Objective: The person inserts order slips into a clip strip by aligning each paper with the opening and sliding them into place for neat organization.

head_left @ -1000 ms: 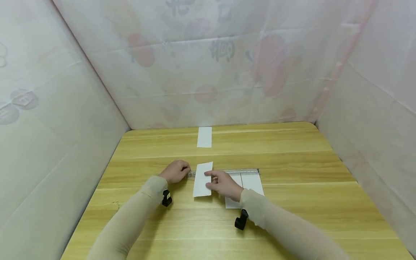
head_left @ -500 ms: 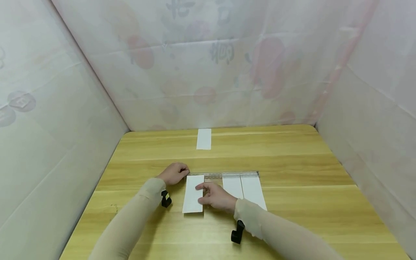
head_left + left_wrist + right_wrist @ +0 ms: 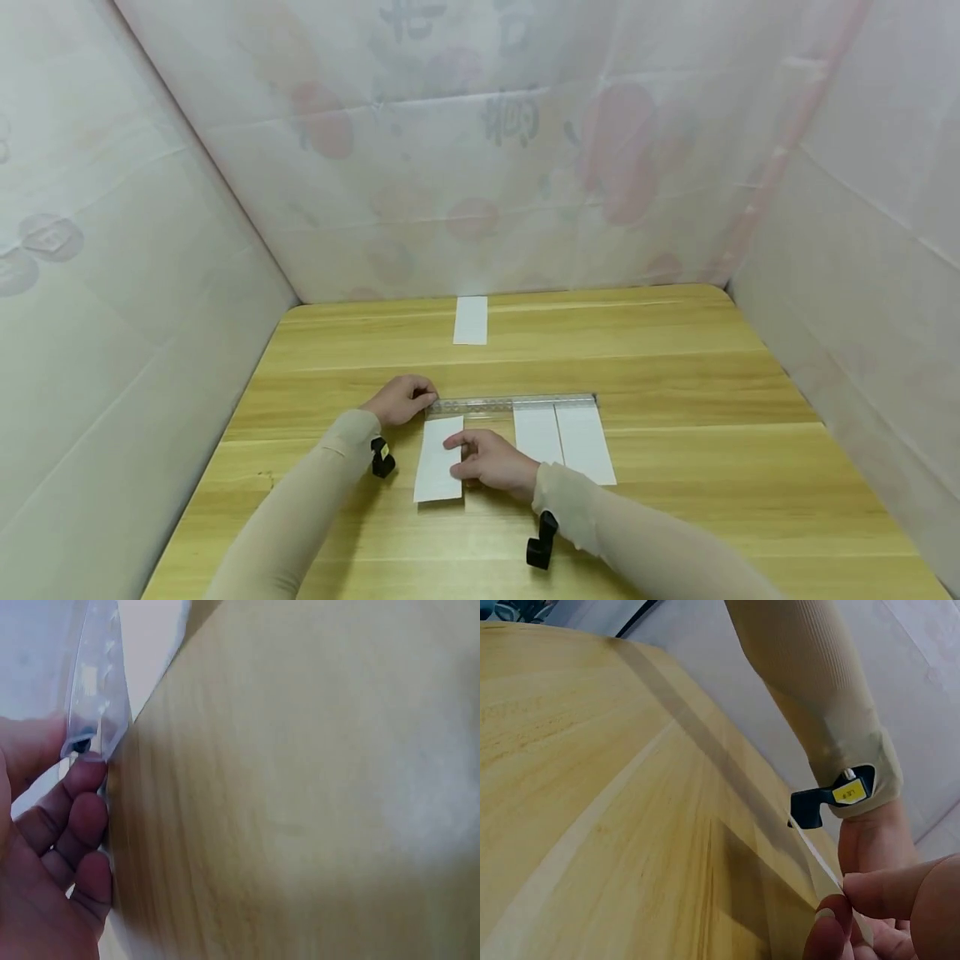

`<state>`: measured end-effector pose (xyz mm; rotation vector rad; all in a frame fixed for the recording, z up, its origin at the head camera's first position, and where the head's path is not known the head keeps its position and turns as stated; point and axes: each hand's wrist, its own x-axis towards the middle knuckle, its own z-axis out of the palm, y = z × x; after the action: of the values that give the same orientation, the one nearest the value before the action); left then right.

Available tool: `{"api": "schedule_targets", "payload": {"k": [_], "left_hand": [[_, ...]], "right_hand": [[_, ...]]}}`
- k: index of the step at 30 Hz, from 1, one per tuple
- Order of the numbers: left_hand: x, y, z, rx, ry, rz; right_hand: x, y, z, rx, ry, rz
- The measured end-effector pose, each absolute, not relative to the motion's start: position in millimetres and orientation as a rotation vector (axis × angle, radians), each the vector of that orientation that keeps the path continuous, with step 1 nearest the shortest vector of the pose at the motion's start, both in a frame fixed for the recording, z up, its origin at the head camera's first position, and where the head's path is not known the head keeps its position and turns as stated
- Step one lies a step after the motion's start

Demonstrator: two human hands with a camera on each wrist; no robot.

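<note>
My left hand (image 3: pixel 400 401) pinches the left end of a long clear plastic strip (image 3: pixel 480 407) lying across the table. In the left wrist view, the thumb and fingertips meet at the end of the strip (image 3: pixel 96 682), where a small dark spot shows. My right hand (image 3: pixel 495 462) pinches a white rectangular card (image 3: pixel 437 462) by its right edge. This card is tilted over the table just below the strip's left part, casting a shadow; the right wrist view shows the card (image 3: pixel 819 859) edge-on between thumb and finger. Two more white cards, one left (image 3: pixel 537 433) and one right (image 3: pixel 585 442), lie side by side with their tops at the strip.
Another white card (image 3: pixel 471 321) lies at the back of the wooden table (image 3: pixel 675 358), near the rear wall. Pale printed sheeting (image 3: pixel 480 167) encloses the table at the back and both sides. A black camera mount sits on each wrist, the left one (image 3: pixel 382 458) near the held card.
My right hand has carried the card left and toward me, from overlapping the strip to below its left part. My left hand stays at the strip's end.
</note>
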<state>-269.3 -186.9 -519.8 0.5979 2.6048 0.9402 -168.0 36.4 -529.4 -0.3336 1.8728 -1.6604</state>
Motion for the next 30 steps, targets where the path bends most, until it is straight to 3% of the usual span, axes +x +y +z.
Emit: {"api": "schedule_targets", "payload": {"k": [30], "left_hand": [[-272,-192,-523,0.665,2.525,1.000]], "right_hand": [[-167,31,-545,-0.235,1.964,-1.762]]}}
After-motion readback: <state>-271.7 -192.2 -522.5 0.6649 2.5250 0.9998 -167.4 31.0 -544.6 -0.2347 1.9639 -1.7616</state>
